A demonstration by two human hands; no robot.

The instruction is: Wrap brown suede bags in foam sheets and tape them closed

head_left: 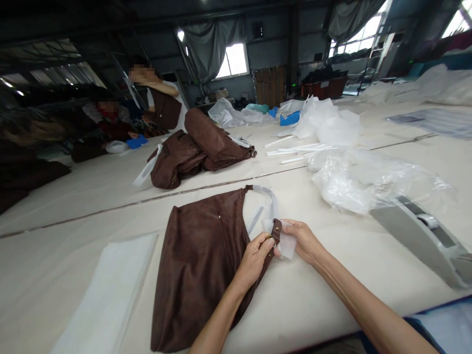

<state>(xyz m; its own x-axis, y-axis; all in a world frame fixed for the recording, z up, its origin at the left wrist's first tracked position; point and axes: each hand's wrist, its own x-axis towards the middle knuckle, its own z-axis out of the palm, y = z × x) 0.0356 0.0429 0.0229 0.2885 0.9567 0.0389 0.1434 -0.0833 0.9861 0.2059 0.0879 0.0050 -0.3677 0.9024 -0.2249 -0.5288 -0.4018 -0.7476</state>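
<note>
A dark brown handbag (199, 260) lies on the cream-covered table in front of me. Its strap (271, 194) is wrapped in white paper and curves from the far top corner toward my hands. At the near strap end, my left hand (254, 258) is closed around the metal ring and the brown tab (276, 228). My right hand (300, 238) pinches a piece of white wrapping paper (287, 243) just behind that tab. Part of the ring is hidden by my left fingers.
More brown bags (206, 147) are piled farther back. A stack of white sheets (110, 290) lies at left. White rolls (298, 151), clear plastic bags (354, 182) and a grey tape dispenser (424, 236) sit at right. Two people (162, 98) are beyond the table.
</note>
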